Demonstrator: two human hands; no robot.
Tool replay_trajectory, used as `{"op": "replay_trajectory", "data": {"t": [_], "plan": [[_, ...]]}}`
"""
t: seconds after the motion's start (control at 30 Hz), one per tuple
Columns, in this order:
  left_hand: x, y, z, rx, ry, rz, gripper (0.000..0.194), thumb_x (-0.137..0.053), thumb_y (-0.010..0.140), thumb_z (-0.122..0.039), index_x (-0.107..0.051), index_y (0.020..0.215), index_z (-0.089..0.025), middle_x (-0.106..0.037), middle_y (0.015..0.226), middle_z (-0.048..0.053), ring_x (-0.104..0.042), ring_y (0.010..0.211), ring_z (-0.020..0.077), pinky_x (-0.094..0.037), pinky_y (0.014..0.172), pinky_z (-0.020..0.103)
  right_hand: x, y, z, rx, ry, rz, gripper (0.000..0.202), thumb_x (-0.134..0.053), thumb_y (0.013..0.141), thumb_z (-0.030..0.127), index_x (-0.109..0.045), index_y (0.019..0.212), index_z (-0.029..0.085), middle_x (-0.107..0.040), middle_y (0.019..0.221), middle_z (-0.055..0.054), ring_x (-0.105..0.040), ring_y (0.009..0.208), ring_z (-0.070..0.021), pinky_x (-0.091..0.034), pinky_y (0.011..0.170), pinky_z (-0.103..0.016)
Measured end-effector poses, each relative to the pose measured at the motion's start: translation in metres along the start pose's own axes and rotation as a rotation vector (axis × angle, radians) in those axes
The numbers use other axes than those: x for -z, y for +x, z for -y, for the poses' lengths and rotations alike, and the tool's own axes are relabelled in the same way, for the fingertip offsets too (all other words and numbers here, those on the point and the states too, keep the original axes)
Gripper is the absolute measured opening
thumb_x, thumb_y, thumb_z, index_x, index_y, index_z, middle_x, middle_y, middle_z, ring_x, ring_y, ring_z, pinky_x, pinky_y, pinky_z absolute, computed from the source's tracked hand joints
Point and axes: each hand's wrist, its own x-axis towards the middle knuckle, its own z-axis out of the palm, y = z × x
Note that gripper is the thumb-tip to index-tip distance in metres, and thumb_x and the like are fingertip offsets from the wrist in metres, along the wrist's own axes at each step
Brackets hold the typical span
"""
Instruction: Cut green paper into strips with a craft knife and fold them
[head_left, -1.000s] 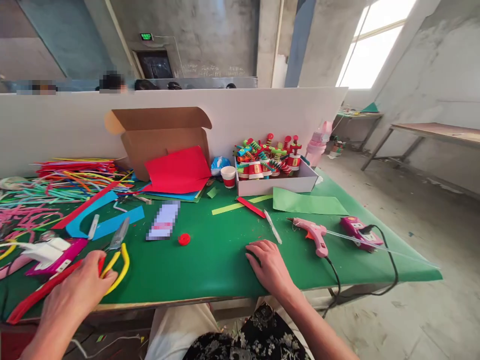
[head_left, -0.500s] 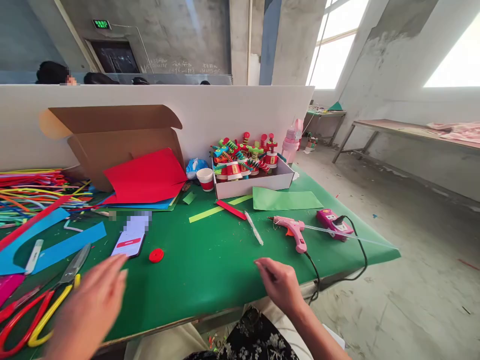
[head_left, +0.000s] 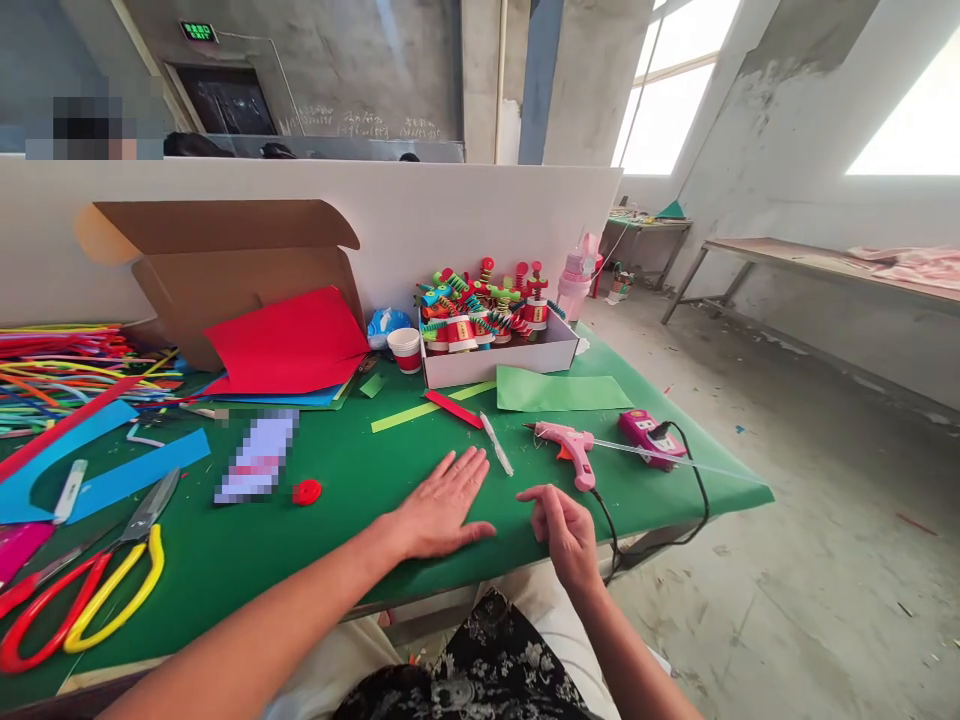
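My left hand lies flat on the green table top, palm down and fingers spread, holding nothing. Just beyond its fingertips is a thin white pen-like stick. To its right, my right hand hovers near the front edge, its index finger pointing left and the others curled in; no object shows in it. A pink glue gun rests on its side above that hand, a clear glue stick running out of its back. Left of my left arm are a red disc and scissors with red and yellow handles.
A white box of paper-cup figures with coiled limbs stands at the back, beside stacked paper cups. Red paper leans in an open cardboard box. A pink socket block, green paper and pipe cleaners lie around.
My left hand has moved right from over the scissors and phone to the middle of the table, now pressed flat. My right hand stays near the front edge, its index finger more extended.
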Motion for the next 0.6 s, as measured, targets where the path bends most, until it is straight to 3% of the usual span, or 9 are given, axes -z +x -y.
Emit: {"op": "replay_trajectory", "data": {"t": [0.1, 0.2, 0.3, 0.37, 0.47, 0.5, 0.53, 0.6], "plan": [[-0.01, -0.013, -0.048, -0.098, -0.052, 0.004, 0.094, -0.027, 0.091, -0.075, -0.017, 0.156, -0.007, -0.012, 0.162, 0.019, -0.007, 0.152, 0.0295, -0.008, 0.123, 0.049, 0.008, -0.008, 0.013, -0.063, 0.155, -0.054, 0.058, -0.053, 0.087, 0.068, -0.07, 0.068, 0.015, -0.038, 0.043, 0.005, -0.031, 0.04, -0.0079, -0.024, 0.041, -0.022], [-0.022, -0.024, -0.097, -0.245, -0.145, -0.065, 0.091, -0.033, 0.091, -0.072, -0.019, 0.156, -0.009, -0.024, 0.161, 0.018, -0.015, 0.152, 0.0285, -0.013, 0.124, 0.046, 0.027, -0.024, 0.038, -0.034, 0.229, -0.143, 0.051, -0.058, 0.087, 0.062, -0.071, 0.07, 0.015, -0.036, 0.043, 0.005, -0.029, 0.04, -0.0071, -0.021, 0.04, -0.021], [-0.027, -0.029, -0.12, -0.444, -0.257, -0.097, 0.074, -0.028, 0.098, -0.063, -0.022, 0.156, -0.016, -0.037, 0.158, 0.009, -0.028, 0.148, 0.0205, -0.023, 0.122, 0.037, 0.054, -0.041, 0.066, 0.073, 0.174, -0.194, 0.043, -0.061, 0.089, 0.054, -0.073, 0.07, 0.016, -0.039, 0.043, 0.004, -0.034, 0.041, -0.0074, -0.025, 0.041, -0.021], [-0.026, -0.027, -0.113, -0.318, -0.219, -0.179, 0.068, -0.024, 0.1, -0.058, -0.026, 0.155, -0.016, -0.033, 0.159, 0.009, -0.024, 0.15, 0.0226, -0.02, 0.123, 0.043, 0.07, -0.051, 0.082, 0.134, 0.111, -0.226, 0.039, -0.064, 0.089, 0.05, -0.073, 0.071, 0.017, -0.041, 0.043, 0.003, -0.037, 0.042, -0.008, -0.027, 0.041, -0.021], [-0.023, -0.019, -0.096, 0.141, -0.122, -0.262, 0.07, -0.031, 0.1, -0.053, -0.032, 0.151, -0.006, -0.027, 0.159, 0.02, -0.017, 0.15, 0.034, -0.017, 0.121, 0.057, 0.081, -0.061, 0.093, 0.16, 0.022, -0.285, 0.036, -0.063, 0.09, 0.049, -0.075, 0.076, 0.017, -0.044, 0.045, 0.002, -0.04, 0.044, -0.0088, -0.028, 0.041, -0.021], [-0.023, -0.016, -0.096, 0.234, -0.135, -0.253, 0.072, -0.035, 0.099, -0.053, -0.032, 0.15, -0.002, -0.025, 0.159, 0.024, -0.017, 0.15, 0.0367, -0.017, 0.12, 0.058, 0.08, -0.062, 0.093, 0.15, 0.0, -0.299, 0.038, -0.062, 0.09, 0.051, -0.075, 0.078, 0.017, -0.044, 0.046, 0.002, -0.04, 0.044, -0.009, -0.028, 0.041, -0.021], [-0.024, -0.012, -0.101, 0.24, -0.187, -0.228, 0.076, -0.041, 0.097, -0.053, -0.031, 0.15, 0.0, -0.023, 0.159, 0.026, -0.018, 0.149, 0.039, -0.019, 0.119, 0.059, 0.077, -0.062, 0.091, 0.132, -0.018, -0.3, 0.039, -0.061, 0.09, 0.053, -0.075, 0.079, 0.017, -0.044, 0.047, 0.002, -0.039, 0.044, -0.009, -0.027, 0.04, -0.021], [-0.028, -0.005, -0.124, -0.003, -0.361, -0.139, 0.074, -0.051, 0.092, -0.054, -0.039, 0.148, -0.006, -0.033, 0.157, 0.022, -0.028, 0.146, 0.038, -0.028, 0.117, 0.054, 0.065, -0.058, 0.087, 0.086, -0.048, -0.247, 0.043, -0.059, 0.09, 0.057, -0.074, 0.081, 0.017, -0.043, 0.048, 0.003, -0.037, 0.044, -0.0089, -0.026, 0.04, -0.022]]}}
